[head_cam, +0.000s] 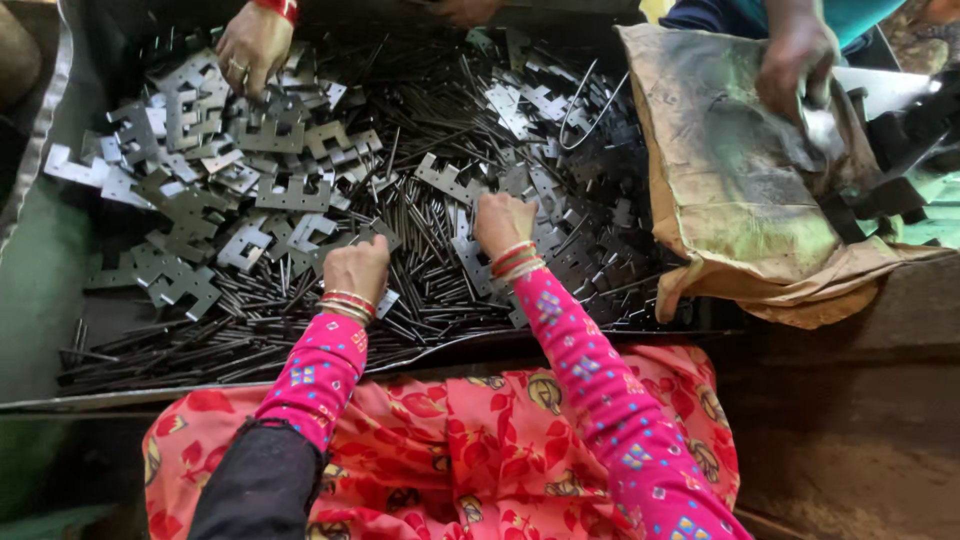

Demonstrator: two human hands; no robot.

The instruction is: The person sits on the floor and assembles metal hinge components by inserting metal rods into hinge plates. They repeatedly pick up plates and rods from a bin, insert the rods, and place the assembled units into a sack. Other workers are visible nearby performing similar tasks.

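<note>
A big heap of thin dark metal strips (420, 290) and flat notched metal plates (290, 190) fills the tray in front of me. My left hand (356, 268), in a pink patterned sleeve with bangles, rests knuckles-up on the strips near a notched plate, fingers curled down into the pile. My right hand (502, 222), also bangled, presses into the strips and plates at the middle of the heap. Both sets of fingertips are buried, so I cannot see what either grips.
Another person's hand (254, 45) with a red bangle reaches into the plates at the top left. A second person's hand (795, 55) at the top right holds down a dirty brown sack (740, 190) with dark metal pieces. The tray's rim (40, 290) runs down the left.
</note>
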